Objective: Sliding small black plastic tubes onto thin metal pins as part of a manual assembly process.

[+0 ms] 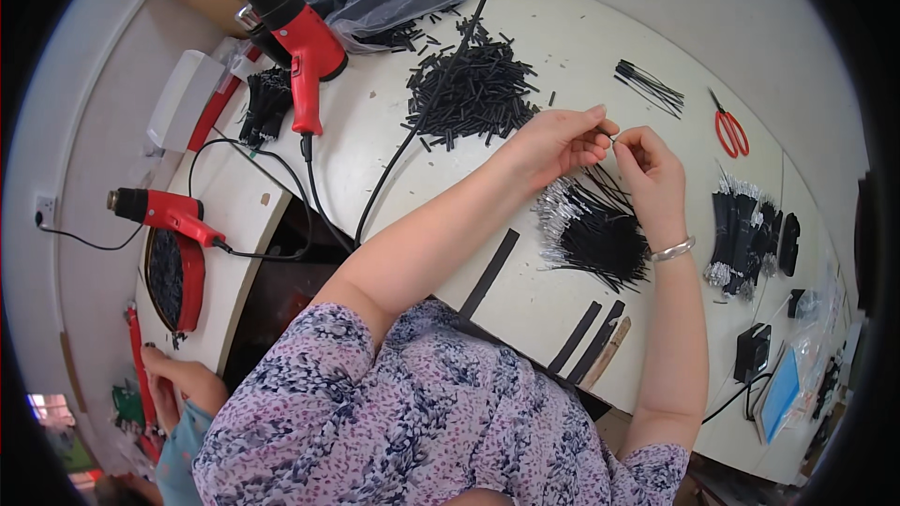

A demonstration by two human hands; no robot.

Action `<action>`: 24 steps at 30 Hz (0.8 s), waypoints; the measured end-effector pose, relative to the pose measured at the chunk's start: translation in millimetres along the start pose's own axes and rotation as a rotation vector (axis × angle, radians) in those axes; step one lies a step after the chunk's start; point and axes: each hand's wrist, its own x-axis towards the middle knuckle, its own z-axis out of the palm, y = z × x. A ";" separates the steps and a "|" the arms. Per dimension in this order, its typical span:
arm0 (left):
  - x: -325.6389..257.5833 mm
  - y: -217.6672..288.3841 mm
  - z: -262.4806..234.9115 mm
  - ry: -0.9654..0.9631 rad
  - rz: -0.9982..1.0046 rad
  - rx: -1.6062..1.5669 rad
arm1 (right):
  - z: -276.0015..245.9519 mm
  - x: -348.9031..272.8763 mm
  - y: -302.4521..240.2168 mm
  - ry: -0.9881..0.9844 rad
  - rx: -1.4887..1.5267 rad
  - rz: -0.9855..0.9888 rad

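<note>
Right of centre, the left hand (568,142) and right hand (653,169) pinch a thin dark strand (612,139) above silver-tipped black wires (605,239).

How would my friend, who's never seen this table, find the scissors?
Start at the white table, then find the right hand. The scissors lie up and right of it. Unlike the black wires to their left and the bundles below, they have red loop handles.
</note>
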 end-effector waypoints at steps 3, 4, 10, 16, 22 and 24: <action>0.8 -0.5 -1.8 -0.021 0.018 0.008 | 0.3 0.4 1.6 -0.009 0.008 0.010; 1.0 -1.3 -2.5 -0.015 0.029 0.013 | 0.5 0.7 1.5 -0.012 0.009 0.020; 0.1 -0.4 1.6 0.034 0.041 0.014 | 6.6 1.4 -3.9 0.098 0.093 0.058; -0.8 1.6 1.4 0.062 0.037 0.006 | -0.1 4.2 8.5 0.015 0.047 0.082; -1.8 11.5 -2.2 0.210 0.108 0.028 | -17.0 39.5 17.0 0.134 -0.335 -0.090; -1.2 13.5 -4.5 0.225 0.176 0.002 | -21.3 58.3 21.6 0.122 -0.580 -0.098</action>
